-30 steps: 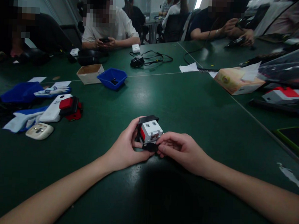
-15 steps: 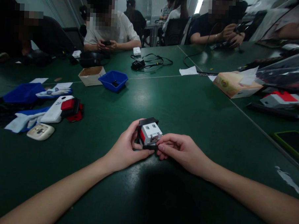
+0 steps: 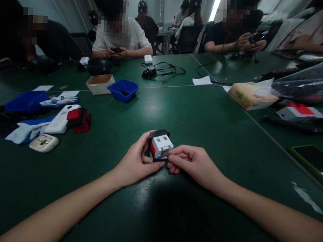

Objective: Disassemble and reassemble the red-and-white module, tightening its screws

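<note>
Near the middle of the green table, my left hand (image 3: 137,159) is wrapped round a small boxy device (image 3: 162,144) with a white face, a red side and a black frame. Its thumb lies along the near edge and its fingers are behind the left side. Two small dark slots and a metal-looking piece show on the white face. At the near right corner of the device, my right hand (image 3: 190,159) is closed in a pinch, thumb against forefinger. Whatever is between those fingertips is hidden.
To the left lie a red and black device (image 3: 78,119), a white case (image 3: 44,143), gloves (image 3: 32,131) and a blue tray (image 3: 25,100). Farther off are a blue bin (image 3: 122,90) and a cardboard box (image 3: 100,84). A tissue box (image 3: 250,96) and a green-edged phone (image 3: 312,159) are right. People sit opposite.
Both hands stay nearly in place round the device, with my right fingertips slightly farther left along its corner. The view has shifted slightly.
</note>
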Demonstrator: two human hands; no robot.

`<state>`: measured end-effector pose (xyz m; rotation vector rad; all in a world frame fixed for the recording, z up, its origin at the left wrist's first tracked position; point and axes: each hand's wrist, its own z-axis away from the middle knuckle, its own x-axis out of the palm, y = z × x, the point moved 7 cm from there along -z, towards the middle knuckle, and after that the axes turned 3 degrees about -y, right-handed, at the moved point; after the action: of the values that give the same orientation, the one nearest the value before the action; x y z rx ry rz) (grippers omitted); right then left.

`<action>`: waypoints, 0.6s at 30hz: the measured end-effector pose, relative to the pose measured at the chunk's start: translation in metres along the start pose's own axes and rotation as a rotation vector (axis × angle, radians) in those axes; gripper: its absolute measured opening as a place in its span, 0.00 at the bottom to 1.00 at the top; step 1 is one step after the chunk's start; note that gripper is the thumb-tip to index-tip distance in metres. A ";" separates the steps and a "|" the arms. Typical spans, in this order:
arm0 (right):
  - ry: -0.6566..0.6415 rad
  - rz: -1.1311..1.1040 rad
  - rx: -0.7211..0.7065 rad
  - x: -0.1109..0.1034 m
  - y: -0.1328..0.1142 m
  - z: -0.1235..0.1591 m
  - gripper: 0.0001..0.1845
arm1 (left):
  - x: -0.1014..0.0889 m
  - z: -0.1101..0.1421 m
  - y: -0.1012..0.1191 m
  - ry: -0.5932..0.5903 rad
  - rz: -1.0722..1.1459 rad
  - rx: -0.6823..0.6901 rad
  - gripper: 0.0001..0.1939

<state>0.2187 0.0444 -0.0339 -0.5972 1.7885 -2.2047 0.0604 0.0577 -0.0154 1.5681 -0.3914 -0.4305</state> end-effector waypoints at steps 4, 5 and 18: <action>0.025 0.020 -0.011 0.000 -0.002 0.000 0.21 | 0.000 0.000 0.002 -0.011 -0.037 -0.006 0.38; 0.029 0.026 -0.017 0.000 -0.002 0.001 0.20 | 0.000 0.000 0.002 -0.010 -0.045 -0.012 0.38; 0.072 0.147 -0.149 -0.003 -0.007 0.005 0.12 | -0.001 0.002 0.001 -0.003 -0.089 -0.054 0.37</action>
<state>0.2240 0.0423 -0.0264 -0.4051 1.9783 -2.0336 0.0588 0.0563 -0.0142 1.5365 -0.3111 -0.5080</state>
